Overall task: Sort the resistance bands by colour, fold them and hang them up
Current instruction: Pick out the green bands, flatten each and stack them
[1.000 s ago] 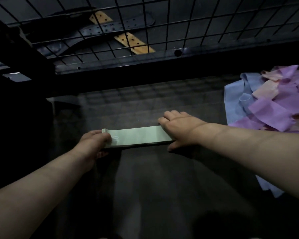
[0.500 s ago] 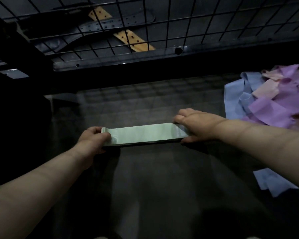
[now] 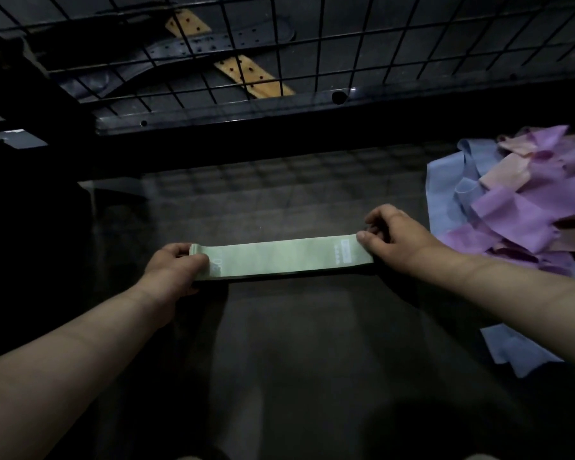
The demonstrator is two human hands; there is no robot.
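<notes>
— Dark worktop (image 3: 296, 343) in dim light, wire grid (image 3: 312, 44) at the back. Changed in the last second?
— Right hand (image 3: 395, 237): flat on top of the green band (image 3: 279, 257) a second ago, pressing near its middle; slid outward along it since; now pinching the right end between thumb and curled fingers.
— And the left hand (image 3: 176, 265)?
— Same as before: curled round the left end, thumb on top.
— Band itself?
— Drawn out flat between both hands, low over the worktop or resting on it; cannot tell which. More length showing than before, with a printed mark uncovered near the right end.
— Meaning for the task?
— Probably smoothing finished and folding next: one end brought over onto the other. Not yet hung.
— Rest of the sorting?
— Plenty left, judging by the heap of bands (image 3: 518, 207) at the right: purple, pink and blue mixed together, apart from the green one.
</notes>
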